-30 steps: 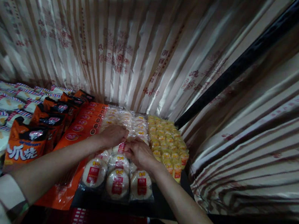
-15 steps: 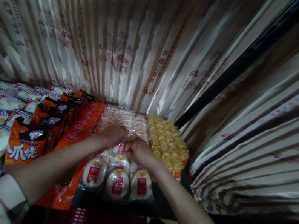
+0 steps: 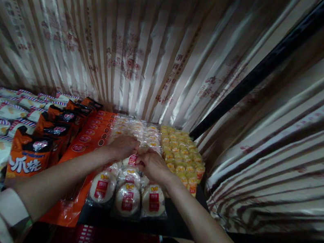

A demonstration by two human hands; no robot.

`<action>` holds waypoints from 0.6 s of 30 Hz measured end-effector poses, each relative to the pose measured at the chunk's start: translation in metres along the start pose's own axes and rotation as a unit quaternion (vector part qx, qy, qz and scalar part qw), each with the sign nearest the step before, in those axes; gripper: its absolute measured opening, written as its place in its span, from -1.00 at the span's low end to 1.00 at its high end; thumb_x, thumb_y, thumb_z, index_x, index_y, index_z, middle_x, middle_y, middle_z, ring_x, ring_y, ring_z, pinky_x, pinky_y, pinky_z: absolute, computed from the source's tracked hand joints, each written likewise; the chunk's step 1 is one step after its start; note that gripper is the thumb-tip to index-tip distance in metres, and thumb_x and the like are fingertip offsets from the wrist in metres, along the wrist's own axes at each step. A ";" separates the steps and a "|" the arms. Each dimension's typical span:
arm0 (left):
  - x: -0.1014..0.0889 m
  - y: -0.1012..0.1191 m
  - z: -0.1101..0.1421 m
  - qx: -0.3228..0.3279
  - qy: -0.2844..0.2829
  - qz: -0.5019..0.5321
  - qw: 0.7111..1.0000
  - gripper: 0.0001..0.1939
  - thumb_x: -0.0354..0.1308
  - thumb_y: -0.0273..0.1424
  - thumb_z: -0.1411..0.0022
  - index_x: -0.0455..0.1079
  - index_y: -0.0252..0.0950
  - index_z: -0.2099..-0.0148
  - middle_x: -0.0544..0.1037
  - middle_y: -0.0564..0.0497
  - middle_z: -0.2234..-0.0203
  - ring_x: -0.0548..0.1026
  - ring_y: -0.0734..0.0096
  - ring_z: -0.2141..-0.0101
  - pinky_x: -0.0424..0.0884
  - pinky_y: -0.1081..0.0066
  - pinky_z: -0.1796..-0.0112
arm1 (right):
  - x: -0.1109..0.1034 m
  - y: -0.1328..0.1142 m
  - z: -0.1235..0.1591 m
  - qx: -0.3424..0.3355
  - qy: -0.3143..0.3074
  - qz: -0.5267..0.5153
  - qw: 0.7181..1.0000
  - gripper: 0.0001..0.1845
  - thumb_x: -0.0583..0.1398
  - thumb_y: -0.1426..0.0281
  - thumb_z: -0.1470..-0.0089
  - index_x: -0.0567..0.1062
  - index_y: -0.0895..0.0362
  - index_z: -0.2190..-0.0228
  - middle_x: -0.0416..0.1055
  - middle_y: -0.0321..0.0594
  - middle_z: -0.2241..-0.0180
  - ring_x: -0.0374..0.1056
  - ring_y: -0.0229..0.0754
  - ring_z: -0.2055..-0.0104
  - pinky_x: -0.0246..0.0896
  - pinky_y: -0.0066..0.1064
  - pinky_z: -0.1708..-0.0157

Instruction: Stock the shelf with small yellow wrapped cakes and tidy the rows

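Hands: two, both yours, meeting over the middle column of crackers.
Left hand (image 3: 123, 147): knuckles up, wrist low, forearm slanting in from your lower left out of one pale sleeve (image 3: 8, 212).
Right hand (image 3: 154, 165): bent at the wrist, forearm bare, slanting in from your lower right.
Fingers: curled inward on both hands, tips close together; you cannot tell whether they pinch a wrapper.
Crackers (image 3: 127, 200): three columns on the shelf (image 3: 178, 219), three in the front row; the rest overlap too much to count.
Yellow packs (image 3: 182, 154): many, uncountable, just right of the crackers.
Orange packs (image 3: 84, 138): overlapping, count hidden, left of the crackers.
Black-topped bags (image 3: 28, 155): one column, one fully forward.
Pole (image 3: 250, 74): one, slanting.
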State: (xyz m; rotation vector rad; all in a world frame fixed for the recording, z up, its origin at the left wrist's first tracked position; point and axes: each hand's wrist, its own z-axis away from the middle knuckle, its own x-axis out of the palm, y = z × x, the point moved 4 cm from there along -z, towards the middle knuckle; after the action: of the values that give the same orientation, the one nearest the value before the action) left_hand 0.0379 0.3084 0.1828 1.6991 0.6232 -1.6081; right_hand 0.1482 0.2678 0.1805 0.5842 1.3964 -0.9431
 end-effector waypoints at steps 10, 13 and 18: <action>0.002 -0.002 -0.001 0.004 0.008 0.009 1.000 -0.87 0.01 -0.44 -0.17 0.39 -0.27 0.30 0.51 -0.01 0.34 0.45 0.33 0.30 0.22 0.44 0.39 | 0.009 0.008 0.001 -0.055 0.053 -0.059 0.995 -0.76 0.10 0.59 0.04 0.48 0.11 0.60 0.47 -0.34 0.55 0.31 -0.31 0.46 0.08 -0.42 0.16; 0.004 -0.005 -0.002 -0.001 0.012 0.024 1.000 -0.89 0.03 -0.44 -0.15 0.39 -0.26 0.30 0.51 0.00 0.35 0.45 0.34 0.32 0.22 0.45 0.39 | 0.006 0.007 0.004 -0.048 0.086 -0.048 0.994 -0.77 0.10 0.57 0.02 0.50 0.11 0.57 0.49 -0.30 0.49 0.34 -0.27 0.39 0.06 -0.37 0.09; 0.005 -0.007 -0.003 -0.006 0.018 0.048 0.999 -0.89 0.03 -0.46 -0.14 0.38 -0.26 0.33 0.50 0.01 0.35 0.43 0.38 0.34 0.21 0.47 0.39 | 0.008 0.006 0.009 -0.013 0.132 -0.023 0.991 -0.79 0.10 0.53 -0.01 0.54 0.12 0.49 0.50 -0.24 0.42 0.35 -0.23 0.29 0.04 -0.34 0.01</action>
State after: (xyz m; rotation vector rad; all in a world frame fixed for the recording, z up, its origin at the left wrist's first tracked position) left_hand 0.0352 0.3140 0.1766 1.7251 0.5597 -1.5080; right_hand 0.1573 0.2622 0.1730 0.6786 1.6612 -0.9070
